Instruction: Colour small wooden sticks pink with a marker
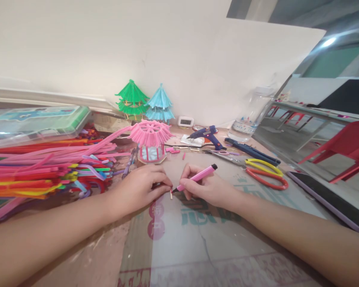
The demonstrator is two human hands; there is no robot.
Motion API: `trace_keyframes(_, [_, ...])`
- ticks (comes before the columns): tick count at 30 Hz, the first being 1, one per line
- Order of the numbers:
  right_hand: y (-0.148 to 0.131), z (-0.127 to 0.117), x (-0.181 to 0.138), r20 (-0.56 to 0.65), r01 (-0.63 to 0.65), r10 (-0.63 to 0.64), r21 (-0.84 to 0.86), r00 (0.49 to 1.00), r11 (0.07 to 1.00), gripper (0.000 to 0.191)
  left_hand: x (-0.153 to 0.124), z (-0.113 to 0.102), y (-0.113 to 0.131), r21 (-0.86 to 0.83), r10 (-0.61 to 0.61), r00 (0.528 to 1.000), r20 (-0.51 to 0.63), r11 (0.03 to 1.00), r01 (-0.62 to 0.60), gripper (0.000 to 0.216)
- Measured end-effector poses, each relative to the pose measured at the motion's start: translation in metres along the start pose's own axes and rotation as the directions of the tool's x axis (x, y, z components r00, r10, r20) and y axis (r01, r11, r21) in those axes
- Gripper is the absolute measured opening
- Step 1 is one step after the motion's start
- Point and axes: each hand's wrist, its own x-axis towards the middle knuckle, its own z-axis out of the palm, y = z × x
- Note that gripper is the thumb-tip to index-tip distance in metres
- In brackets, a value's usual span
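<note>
My right hand [205, 183] is closed round a pink marker [199, 175]. The marker's dark tip points down to the left and meets a short wooden stick [171, 195] that is partly coloured pink. Fingertips of my left hand [140, 183] pinch the upper end of this stick against the printed board [194, 243]. Just behind my left hand stands a small pavilion model [151, 137] with a pink pipe-cleaner roof and pink posts. Several small pink and plain stick pieces [184, 149] lie beyond my hands.
Bundles of coloured pipe cleaners [32, 171] and a clear plastic case [38, 121] fill the left. Green [132, 99] and light blue [160, 103] pavilion models stand behind. Rightward lie a glue gun [209, 137], scissors [257, 169], pliers [251, 151], a jar [248, 119] and a phone [332, 199].
</note>
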Motion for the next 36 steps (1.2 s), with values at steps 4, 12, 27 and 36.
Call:
trace_keyframes(4, [-0.0006,0.0004,-0.0008,0.055,-0.010,0.008,0.040,0.998,0.999,0.016,-0.0003,-0.0002,0.0004,-0.002,0.003,1.000,-0.001,1.000,-0.003,0.014])
trace_keyframes(12, [0.0032,-0.0005,-0.0007,0.003,-0.002,0.002,0.018,1.000,1.000,0.018,0.0005,-0.0007,0.0000,0.007,0.001,1.000,0.007,1.000,-0.001,0.014])
trace_keyframes(27, [0.0048,-0.0023,-0.0013,0.069,0.017,-0.018,0.026,0.997,1.000,0.017,0.0006,0.0010,-0.0024,0.007,0.021,1.000,0.002,1.000,-0.021,0.012])
trace_keyframes(36, [0.0034,-0.0011,-0.0019,0.058,0.013,-0.015,0.029,0.998,0.999,0.017,0.0002,0.0002,-0.0026,0.007,0.016,1.000,0.008,1.000,-0.016,0.013])
